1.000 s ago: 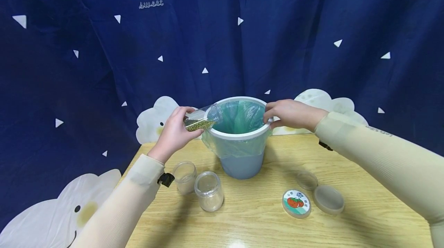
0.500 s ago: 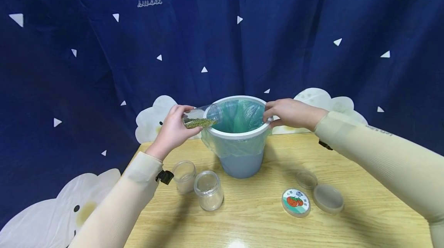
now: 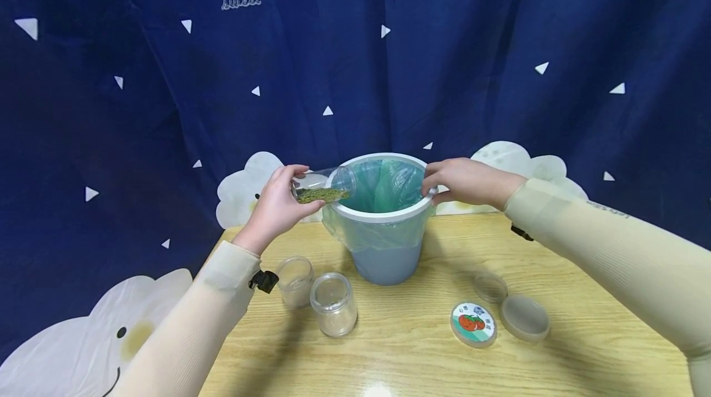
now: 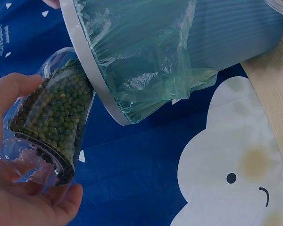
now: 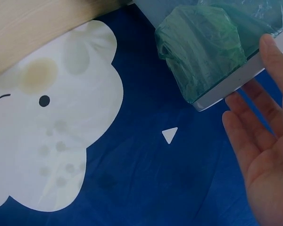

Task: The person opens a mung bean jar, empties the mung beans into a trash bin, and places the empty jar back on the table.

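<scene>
My left hand [image 3: 276, 204] grips a clear plastic jar [image 4: 51, 136] round its base end. The jar lies on its side, its mouth over the left rim of the trash bin [image 3: 386, 267]. Green mung beans [image 4: 61, 101] are spread along the jar's lower side and reach close to the mouth. A white rim and a translucent green liner bag [image 3: 383, 187], folded down outside, top the blue-grey bin. On the opposite side, my right hand [image 3: 463, 182] holds that rim, the thumb on one face and the fingers on the other, as the right wrist view shows.
Two clear jars without lids, one farther left [image 3: 295, 283] and one nearer [image 3: 334, 304], stand left of the bin. At the right lie a tomato-picture lid [image 3: 473, 324], a translucent disc [image 3: 491, 286] and a greyish lid [image 3: 524, 318]. A blue curtain [image 3: 355, 63] hangs behind the wooden table [image 3: 400, 347].
The jar in my left hand has tipped a little further toward the bin, and the beans have slid along it toward the mouth. My right hand stays on the rim.
</scene>
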Demonstrator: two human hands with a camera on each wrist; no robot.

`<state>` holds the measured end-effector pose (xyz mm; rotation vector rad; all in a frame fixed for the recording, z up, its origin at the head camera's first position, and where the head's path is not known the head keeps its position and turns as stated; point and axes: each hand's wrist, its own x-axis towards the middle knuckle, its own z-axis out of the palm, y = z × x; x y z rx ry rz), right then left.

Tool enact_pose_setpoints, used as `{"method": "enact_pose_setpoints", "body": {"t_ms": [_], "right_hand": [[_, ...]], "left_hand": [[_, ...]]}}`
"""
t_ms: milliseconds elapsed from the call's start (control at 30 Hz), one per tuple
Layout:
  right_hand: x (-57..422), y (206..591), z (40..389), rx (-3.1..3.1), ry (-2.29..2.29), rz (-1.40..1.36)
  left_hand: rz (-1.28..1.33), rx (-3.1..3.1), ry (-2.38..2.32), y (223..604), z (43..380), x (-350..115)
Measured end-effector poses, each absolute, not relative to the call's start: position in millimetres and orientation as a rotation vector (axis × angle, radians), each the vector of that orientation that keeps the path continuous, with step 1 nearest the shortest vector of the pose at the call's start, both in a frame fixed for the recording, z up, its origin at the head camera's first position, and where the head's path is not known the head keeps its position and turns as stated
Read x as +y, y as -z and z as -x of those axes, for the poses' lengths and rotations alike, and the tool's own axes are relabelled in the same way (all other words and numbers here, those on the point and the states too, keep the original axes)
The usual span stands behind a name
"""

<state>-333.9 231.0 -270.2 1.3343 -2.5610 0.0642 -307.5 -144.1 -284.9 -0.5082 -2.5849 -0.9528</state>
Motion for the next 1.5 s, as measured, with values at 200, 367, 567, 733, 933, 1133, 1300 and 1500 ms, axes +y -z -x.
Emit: {"method": "enact_pose_setpoints", "body": {"t_ms": [200,367,567,733,933,1133,1300,1500], "right_hand": [[230.9,270.8,334.1,-2.561,-0.068,-1.329],[232.1,272.0,335.5,-2.551,-0.064,-1.327],[232.5,272.5,336.2,-2.556,-0.068,-1.326],[231.3,272.1,336.1,-2.581,-0.069,-1.311],[231.5,272.0,335.4,-2.593,-0.075,-1.299],[231.9,272.3,334.8,-2.577,-0.067,-1.306],[231.3,272.1,334.0,-2.578,-0.077,-1.305],[232.2,272.7,335.1,-2.575,-0.071,-1.302]], "left_hand": [[0.502,-2.585,0.974,285.1,308.1,-144.1],[0.497,-2.583,0.989,285.5,308.1,-144.0],[0.496,-2.584,0.984,283.9,306.9,-143.2],[0.499,-2.589,0.973,282.9,306.5,-143.0],[0.492,-2.599,0.983,281.9,306.1,-142.8],[0.486,-2.609,0.979,280.3,305.1,-142.5],[0.485,-2.611,0.973,280.2,305.3,-142.2],[0.485,-2.601,0.98,280.6,306.0,-142.2]]}}
